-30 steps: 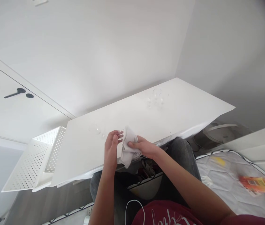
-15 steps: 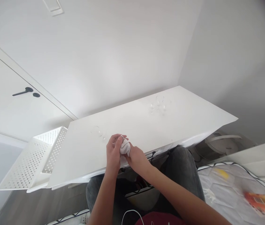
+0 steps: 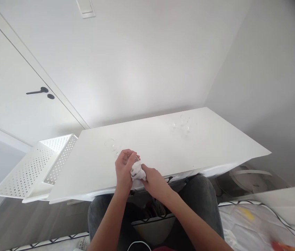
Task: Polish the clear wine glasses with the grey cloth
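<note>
My left hand [image 3: 123, 169] is closed around a small clear glass [image 3: 136, 159], which is mostly hidden by my fingers. Against the glass my right hand [image 3: 154, 179] presses a bunched white cloth [image 3: 137, 172], fingers closed on it. Both hands hover over the near edge of a white table [image 3: 215, 146]. Another clear glass [image 3: 110, 143] stands on the table just beyond my left hand. A small group of clear glasses [image 3: 184, 125] stands at the table's far right.
A white perforated basket [image 3: 32, 170] hangs off the table's left end. A white door with a black handle [image 3: 39, 91] is at the left. A mattress [image 3: 241, 223] lies at lower right, and a white round object [image 3: 251, 174] sits under the table.
The loosely hanging cloth has been bunched up tight against the glass. My hands have closed together and shifted slightly toward me. My head has tilted, so the table sits lower in view.
</note>
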`<state>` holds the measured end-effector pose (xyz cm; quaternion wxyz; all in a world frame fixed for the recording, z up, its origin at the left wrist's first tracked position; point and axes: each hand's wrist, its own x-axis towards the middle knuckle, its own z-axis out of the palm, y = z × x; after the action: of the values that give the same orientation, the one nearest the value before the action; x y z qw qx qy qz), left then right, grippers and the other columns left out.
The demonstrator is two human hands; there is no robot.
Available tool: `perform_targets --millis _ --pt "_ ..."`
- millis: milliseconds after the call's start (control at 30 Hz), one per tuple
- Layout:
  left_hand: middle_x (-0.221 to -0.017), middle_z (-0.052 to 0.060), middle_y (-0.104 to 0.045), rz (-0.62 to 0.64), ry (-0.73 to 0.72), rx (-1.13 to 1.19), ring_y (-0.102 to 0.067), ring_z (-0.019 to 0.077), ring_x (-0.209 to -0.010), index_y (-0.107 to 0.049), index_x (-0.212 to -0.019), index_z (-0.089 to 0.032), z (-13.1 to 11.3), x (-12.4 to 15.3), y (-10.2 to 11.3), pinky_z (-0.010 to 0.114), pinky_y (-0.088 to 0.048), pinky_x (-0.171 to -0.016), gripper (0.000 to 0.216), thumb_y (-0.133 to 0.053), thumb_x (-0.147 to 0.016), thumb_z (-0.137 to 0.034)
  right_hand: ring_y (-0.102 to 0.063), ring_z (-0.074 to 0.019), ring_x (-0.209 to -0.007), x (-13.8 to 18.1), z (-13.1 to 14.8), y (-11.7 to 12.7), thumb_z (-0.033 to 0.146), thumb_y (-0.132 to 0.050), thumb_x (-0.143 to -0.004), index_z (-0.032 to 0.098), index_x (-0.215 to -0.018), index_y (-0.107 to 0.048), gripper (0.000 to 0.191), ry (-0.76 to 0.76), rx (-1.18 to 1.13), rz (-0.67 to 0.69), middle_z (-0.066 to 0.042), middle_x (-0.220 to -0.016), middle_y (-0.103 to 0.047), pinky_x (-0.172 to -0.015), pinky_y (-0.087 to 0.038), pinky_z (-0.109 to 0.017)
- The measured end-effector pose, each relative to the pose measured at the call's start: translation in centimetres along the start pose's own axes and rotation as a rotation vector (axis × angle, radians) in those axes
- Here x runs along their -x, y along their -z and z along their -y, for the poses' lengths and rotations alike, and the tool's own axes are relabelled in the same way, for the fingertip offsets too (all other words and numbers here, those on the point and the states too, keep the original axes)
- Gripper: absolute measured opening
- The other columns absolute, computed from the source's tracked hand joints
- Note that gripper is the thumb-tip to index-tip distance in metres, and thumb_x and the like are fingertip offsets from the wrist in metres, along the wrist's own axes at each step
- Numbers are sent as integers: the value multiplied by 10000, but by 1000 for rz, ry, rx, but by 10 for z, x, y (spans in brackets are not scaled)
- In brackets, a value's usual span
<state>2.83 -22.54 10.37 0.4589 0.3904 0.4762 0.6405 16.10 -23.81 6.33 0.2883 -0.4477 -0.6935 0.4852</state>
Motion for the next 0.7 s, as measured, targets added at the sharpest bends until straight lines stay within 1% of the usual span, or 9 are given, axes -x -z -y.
perform_targets --millis 67,100,233,267,333,400,433,600,700 --pt "-866 39 -687 -36 -83 -57 -662 167 -817 -651 -912 -191 2 3 0 299 -533 -769 194 -761 -874 -347 -613 -255 -927 0 0 -1 109 -521 -902 160 -1036 -634 183 50 287 -94 -117 -974 -702 -898 -466 -411" --pt "-858 40 -686 -26 -109 -57 -661 168 -812 -658 -922 -192 2 3 0 304 -534 -769 180 -756 -880 -337 -614 -250 -904 1 -2 -1 96 -517 -889 164 -1011 -629 179 71 289 -83 -105 -947 -703 -883 -469 -403" --pt "-807 28 -650 -13 -148 88 -640 160 -724 -658 -911 -186 3 2 3 302 -524 -690 135 -699 -920 -314 -665 -240 -912 0 -18 3 313 -631 -931 188 -964 -658 132 9 -432 28 -60 -948 -746 -857 -516 -368" --pt "-812 26 -643 -40 -165 131 -641 159 -718 -655 -908 -186 2 1 4 307 -530 -688 132 -679 -933 -313 -680 -248 -946 -1 -22 4 381 -673 -917 191 -979 -668 200 -75 -641 -48 -63 -991 -756 -867 -530 -373" --pt "-832 23 -641 -107 -233 172 -652 161 -736 -659 -916 -187 0 -2 3 329 -552 -721 122 -654 -951 -304 -693 -260 -1012 -4 -27 8 437 -772 -845 205 -1038 -679 316 -288 -927 -354 -72 -1093 -760 -874 -550 -376" --pt "-848 23 -645 -165 -330 158 -663 164 -764 -668 -937 -191 -3 -3 0 353 -570 -763 103 -639 -961 -287 -691 -262 -1065 -5 -25 12 417 -841 -779 227 -1090 -690 394 -416 -1053 -618 -71 -1170 -753 -857 -566 -362" --pt "-854 24 -646 -186 -385 139 -668 167 -773 -673 -946 -192 -3 -2 -2 363 -575 -774 95 -632 -964 -277 -688 -264 -1087 -4 -21 14 421 -845 -777 233 -1119 -699 416 -419 -1094 -643 -72 -1184 -752 -852 -572 -360" --pt "-887 34 -639 -186 -641 18 -682 188 -772 -680 -969 -199 7 9 -17 378 -588 -717 77 -651 -944 -266 -707 -301 -1056 3 11 13 706 -539 -931 185 -1216 -727 622 -254 -1295 -173 -111 -1080 -766 -823 -589 -408" --pt "-896 44 -646 -150 -722 -43 -690 202 -790 -680 -976 -204 12 19 -22 385 -594 -712 91 -676 -925 -279 -708 -281 -1013 3 15 2 684 -538 -936 182 -1229 -711 605 -272 -1271 -233 -105 -1098 -755 -817 -581 -387"
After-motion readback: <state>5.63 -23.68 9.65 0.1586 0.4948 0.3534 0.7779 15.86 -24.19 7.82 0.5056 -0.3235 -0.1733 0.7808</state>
